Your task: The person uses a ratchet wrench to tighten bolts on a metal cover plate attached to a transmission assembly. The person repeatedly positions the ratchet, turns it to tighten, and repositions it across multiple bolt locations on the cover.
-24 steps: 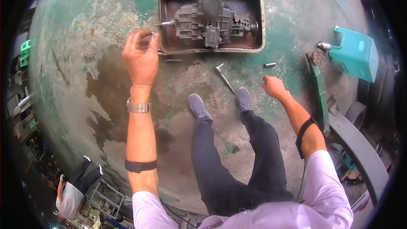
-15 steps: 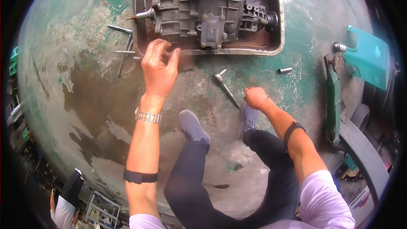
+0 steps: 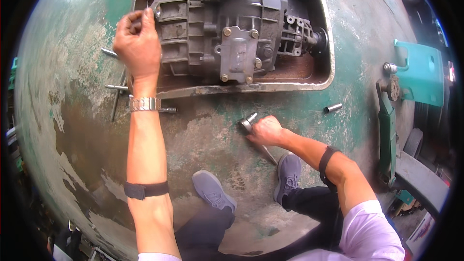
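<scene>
1. Risk: ratchet wrench (image 3: 246,125) could tip or slip when lifted, since the right hand (image 3: 267,131) has it near the head; long handle would then swing down toward the right shoe (image 3: 290,179), 5 o'clock.
2. Risk: gearbox (image 3: 238,50) could rock in its metal tray (image 3: 208,90) if pushed or pulled at the 9 o'clock end; fingers between housing and rim could get pinched.
3. Right grip: fingers wrapped round ratchet wrench just behind the head. Head pokes out at 10 o'clock, handle runs to 5.
4. Left hand (image 3: 138,43): fingers curled, thumb up, beside gearbox's 9 o'clock end. Can't tell if it grasps anything; fingertips partly hidden.
5. Gearbox sits in tray, 3 o'clock of left hand, 11 o'clock of right.
6. Loose socket (image 3: 333,108) on floor, 2 o'clock of right hand.
</scene>
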Tool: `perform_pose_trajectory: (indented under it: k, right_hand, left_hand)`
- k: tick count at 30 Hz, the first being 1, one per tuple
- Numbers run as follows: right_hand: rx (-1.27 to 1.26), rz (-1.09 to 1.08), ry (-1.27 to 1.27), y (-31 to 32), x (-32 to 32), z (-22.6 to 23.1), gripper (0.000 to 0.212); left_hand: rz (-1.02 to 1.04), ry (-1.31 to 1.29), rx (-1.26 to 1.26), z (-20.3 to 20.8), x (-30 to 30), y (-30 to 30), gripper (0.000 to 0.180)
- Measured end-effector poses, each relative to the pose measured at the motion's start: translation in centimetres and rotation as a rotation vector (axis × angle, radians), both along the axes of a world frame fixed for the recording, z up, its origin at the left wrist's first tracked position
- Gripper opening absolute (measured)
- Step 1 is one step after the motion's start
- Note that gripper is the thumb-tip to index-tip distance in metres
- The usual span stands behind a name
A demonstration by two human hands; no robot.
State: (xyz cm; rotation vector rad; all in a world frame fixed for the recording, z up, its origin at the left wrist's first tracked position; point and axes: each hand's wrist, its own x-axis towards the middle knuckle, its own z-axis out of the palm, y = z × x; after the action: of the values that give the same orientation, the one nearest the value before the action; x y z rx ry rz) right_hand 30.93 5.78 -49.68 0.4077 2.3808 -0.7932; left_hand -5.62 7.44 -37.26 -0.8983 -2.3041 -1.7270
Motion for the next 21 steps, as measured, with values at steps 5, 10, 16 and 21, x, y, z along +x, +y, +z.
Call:
perform_pose_trajectory:
  k: [5, 10, 16, 21]
  right_hand:
    - [0.039, 0.03, -0.082, 0.1, -0.8, 0.5, 0.038]
    - [-0.01, 0.124, 0.019, 3.0, -1.4, 5.0, 0.028]
    - [-0.243, -0.02, 0.116, 6.3, -3.0, 14.3, 0.027]
    - [0.081, -0.103, -0.031, 14.6, -1.9, 24.3, 0.025]
  left_hand:
    - [-0.1, 0.11, 0.172, 2.6, -0.1, 4.3, 0.017]
    - [-0.067, -0.008, 0.22, 5.2, -1.3, 4.9, 0.02]
    - [-0.117, 0.105, 0.077, 6.6, -0.4, 2.9, 0.018]
    - [-0.456, 0.351, -0.115, 6.1, 3.3, 2.7, 0.014]
